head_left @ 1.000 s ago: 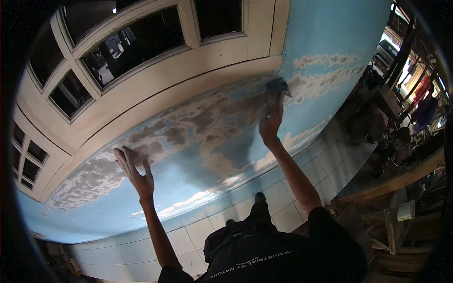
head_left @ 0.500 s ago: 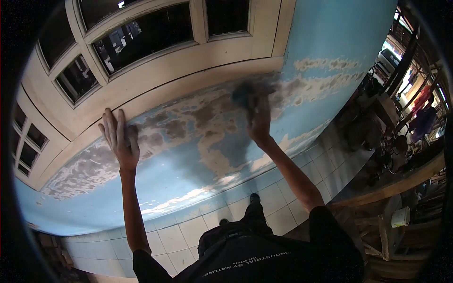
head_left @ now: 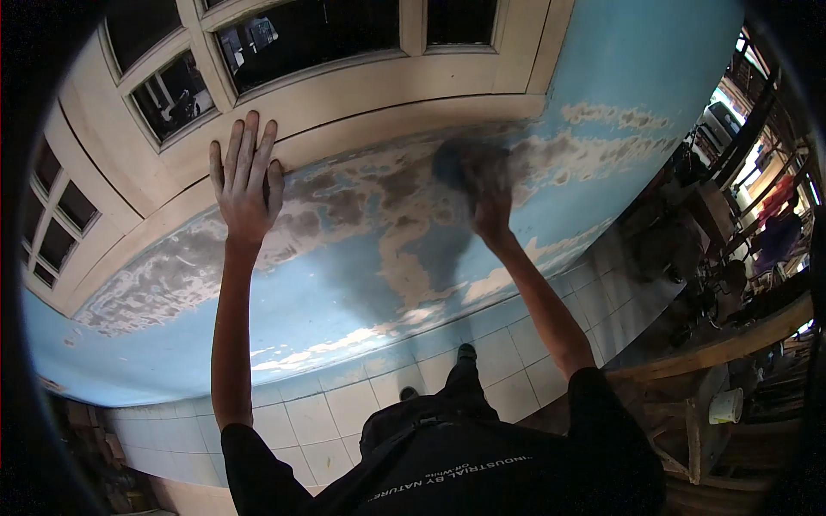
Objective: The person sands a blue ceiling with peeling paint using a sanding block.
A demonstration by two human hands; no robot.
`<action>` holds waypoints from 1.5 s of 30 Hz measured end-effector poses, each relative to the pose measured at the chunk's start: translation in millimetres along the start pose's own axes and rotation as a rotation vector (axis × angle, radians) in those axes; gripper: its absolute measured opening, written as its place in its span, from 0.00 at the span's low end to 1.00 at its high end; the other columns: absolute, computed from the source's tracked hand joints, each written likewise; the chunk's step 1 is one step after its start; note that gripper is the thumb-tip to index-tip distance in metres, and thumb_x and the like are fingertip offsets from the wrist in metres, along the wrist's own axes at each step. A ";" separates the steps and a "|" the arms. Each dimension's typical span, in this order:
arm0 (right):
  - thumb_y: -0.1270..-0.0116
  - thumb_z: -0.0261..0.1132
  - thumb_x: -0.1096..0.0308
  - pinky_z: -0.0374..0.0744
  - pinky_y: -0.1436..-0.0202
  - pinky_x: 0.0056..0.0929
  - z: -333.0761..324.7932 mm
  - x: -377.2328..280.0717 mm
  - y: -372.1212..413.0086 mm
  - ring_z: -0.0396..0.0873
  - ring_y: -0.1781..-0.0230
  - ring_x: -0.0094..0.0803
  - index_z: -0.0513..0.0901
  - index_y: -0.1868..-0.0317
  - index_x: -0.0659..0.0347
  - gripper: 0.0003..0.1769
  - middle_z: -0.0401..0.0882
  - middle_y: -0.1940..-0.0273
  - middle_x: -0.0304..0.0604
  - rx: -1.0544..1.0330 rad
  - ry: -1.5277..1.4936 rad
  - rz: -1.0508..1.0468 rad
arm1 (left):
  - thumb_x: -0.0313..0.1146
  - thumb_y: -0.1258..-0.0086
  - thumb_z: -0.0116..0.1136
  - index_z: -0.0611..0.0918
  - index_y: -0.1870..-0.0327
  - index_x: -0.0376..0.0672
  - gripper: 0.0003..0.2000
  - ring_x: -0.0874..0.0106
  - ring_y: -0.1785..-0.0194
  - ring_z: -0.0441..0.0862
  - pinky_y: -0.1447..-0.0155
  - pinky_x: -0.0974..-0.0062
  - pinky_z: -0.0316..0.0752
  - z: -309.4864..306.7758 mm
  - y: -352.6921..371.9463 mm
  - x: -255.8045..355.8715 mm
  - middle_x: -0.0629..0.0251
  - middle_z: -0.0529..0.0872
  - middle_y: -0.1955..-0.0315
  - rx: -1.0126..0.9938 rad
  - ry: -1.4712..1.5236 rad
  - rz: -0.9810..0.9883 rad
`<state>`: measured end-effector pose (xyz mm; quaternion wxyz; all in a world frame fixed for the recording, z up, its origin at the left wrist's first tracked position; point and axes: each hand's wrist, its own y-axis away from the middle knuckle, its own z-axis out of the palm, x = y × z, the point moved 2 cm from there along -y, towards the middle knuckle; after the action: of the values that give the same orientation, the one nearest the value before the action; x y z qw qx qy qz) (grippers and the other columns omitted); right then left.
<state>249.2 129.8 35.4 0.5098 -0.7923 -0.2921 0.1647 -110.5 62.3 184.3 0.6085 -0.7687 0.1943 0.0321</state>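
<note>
My left hand point(head_left: 246, 182) lies flat with its fingers stretched out, dusty and greyish. Its fingertips rest on the cream window frame point(head_left: 361, 119), and its palm is over the sill edge above the wall. Further right, my right hand point(head_left: 493, 193) is smeared by motion against the wall. It holds a dark bluish pad point(head_left: 454, 163) pressed to the surface; blur hides its exact kind. Around both hands the blue wall point(head_left: 335, 271) shows a long band of worn paint point(head_left: 400, 193), with bare grey and beige patches.
Dark window panes point(head_left: 310, 47) sit above the frame. Pale floor tiles point(head_left: 344, 408) run along the wall's foot, beneath my shoes. To the right are a wooden beam point(head_left: 731, 344), a white bucket point(head_left: 725, 406) and cluttered items.
My left hand has shifted upward and a little right, from the lower edge onto the window frame. My right hand and the pad remain on the worn band, blurred. The view has tilted slightly.
</note>
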 end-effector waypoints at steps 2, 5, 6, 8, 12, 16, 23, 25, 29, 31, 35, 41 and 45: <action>0.25 0.52 0.67 0.52 0.25 0.60 -9.2 13.3 -9.2 0.56 0.26 0.59 0.73 0.32 0.57 0.22 0.65 0.30 0.57 0.053 0.072 0.225 | 0.30 0.31 0.50 0.73 0.30 0.55 0.26 0.69 0.24 0.61 0.21 0.55 0.47 0.1 0.9 -0.9 0.67 0.69 0.29 -0.011 -0.008 0.013; 0.24 0.51 0.65 0.50 0.24 0.60 -3.3 -2.9 -23.6 0.55 0.26 0.59 0.75 0.33 0.55 0.21 0.65 0.30 0.57 0.305 -0.084 0.354 | 0.30 0.32 0.51 0.73 0.30 0.58 0.27 0.70 0.25 0.62 0.21 0.56 0.48 -0.2 0.1 0.2 0.69 0.69 0.28 -0.008 -0.002 0.016; 0.25 0.51 0.65 0.50 0.24 0.60 1.6 -9.5 -20.9 0.55 0.26 0.59 0.75 0.34 0.55 0.21 0.66 0.31 0.57 0.315 -0.142 0.342 | 0.29 0.32 0.51 0.72 0.30 0.58 0.27 0.70 0.25 0.62 0.21 0.56 0.49 0.4 0.6 0.3 0.70 0.69 0.28 -0.026 -0.007 0.028; 0.25 0.52 0.66 0.51 0.24 0.60 8.3 -13.6 -7.7 0.55 0.26 0.60 0.75 0.34 0.55 0.21 0.66 0.31 0.57 0.195 -0.108 0.213 | 0.29 0.33 0.51 0.72 0.30 0.59 0.27 0.71 0.25 0.62 0.21 0.56 0.49 1.3 1.3 0.5 0.71 0.68 0.28 -0.044 -0.011 0.038; 0.26 0.53 0.65 0.52 0.25 0.61 -4.8 8.9 -8.0 0.54 0.26 0.63 0.75 0.33 0.53 0.22 0.66 0.31 0.57 0.002 0.004 0.046 | 0.30 0.30 0.49 0.72 0.30 0.58 0.26 0.70 0.24 0.61 0.21 0.55 0.48 2.3 3.9 -1.4 0.70 0.67 0.28 -0.043 0.003 0.052; 0.24 0.50 0.63 0.51 0.25 0.60 -1.8 10.0 -21.6 0.53 0.26 0.63 0.71 0.31 0.58 0.24 0.62 0.29 0.58 0.152 0.048 0.195 | 0.31 0.27 0.47 0.70 0.29 0.58 0.25 0.68 0.24 0.60 0.20 0.55 0.46 3.5 3.6 -1.6 0.69 0.66 0.27 -0.061 0.015 0.056; 0.22 0.47 0.56 0.52 0.25 0.62 -0.5 23.6 -11.1 0.56 0.27 0.62 0.69 0.31 0.66 0.28 0.60 0.29 0.61 0.060 -0.018 0.042 | 0.32 0.27 0.47 0.70 0.28 0.59 0.25 0.69 0.24 0.60 0.20 0.54 0.46 3.0 2.8 -0.8 0.71 0.66 0.27 -0.054 0.019 0.054; 0.22 0.46 0.57 0.52 0.26 0.63 -10.1 38.6 -10.5 0.59 0.29 0.63 0.68 0.31 0.66 0.28 0.61 0.30 0.64 -0.007 0.318 -0.068 | 0.32 0.26 0.47 0.70 0.28 0.59 0.24 0.70 0.24 0.60 0.20 0.54 0.46 3.6 3.2 -0.2 0.71 0.66 0.27 -0.073 -0.008 0.043; 0.25 0.52 0.63 0.53 0.25 0.63 10.1 18.7 -9.2 0.54 0.27 0.66 0.68 0.28 0.58 0.26 0.61 0.29 0.58 0.178 0.040 0.180 | 0.31 0.27 0.48 0.70 0.28 0.59 0.25 0.70 0.24 0.61 0.20 0.54 0.46 3.5 2.9 1.3 0.71 0.66 0.27 -0.044 0.024 0.049; 0.26 0.54 0.63 0.52 0.25 0.62 13.3 12.3 -8.4 0.55 0.27 0.63 0.67 0.28 0.60 0.27 0.62 0.28 0.55 0.202 0.000 0.168 | 0.30 0.28 0.48 0.70 0.29 0.59 0.25 0.70 0.24 0.61 0.20 0.55 0.47 2.6 2.2 1.3 0.71 0.67 0.27 -0.066 0.020 0.038; 0.29 0.57 0.65 0.50 0.24 0.62 1.4 29.1 -17.8 0.58 0.27 0.58 0.68 0.30 0.65 0.29 0.62 0.28 0.56 0.058 0.127 -0.122 | 0.30 0.28 0.48 0.70 0.29 0.59 0.25 0.70 0.24 0.61 0.21 0.55 0.48 3.8 2.2 0.8 0.71 0.67 0.27 -0.065 0.012 0.061; 0.29 0.57 0.64 0.53 0.26 0.64 -9.4 37.5 -28.4 0.61 0.30 0.62 0.69 0.32 0.70 0.28 0.65 0.31 0.61 0.293 0.179 0.196 | 0.28 0.33 0.52 0.72 0.30 0.60 0.27 0.73 0.25 0.63 0.22 0.57 0.52 0.7 1.3 2.9 0.74 0.69 0.29 -0.021 0.026 0.043; 0.29 0.55 0.65 0.50 0.25 0.63 -3.3 38.4 -4.0 0.57 0.27 0.59 0.66 0.29 0.68 0.30 0.63 0.30 0.62 0.073 0.175 -0.004 | 0.27 0.33 0.51 0.73 0.31 0.60 0.28 0.72 0.25 0.63 0.22 0.57 0.52 2.6 3.1 3.1 0.74 0.69 0.29 -0.032 0.007 0.029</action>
<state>279.5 152.9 41.8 0.5621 -0.7841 -0.2416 0.1042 -108.2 63.4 180.0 0.5951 -0.7754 0.2070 0.0415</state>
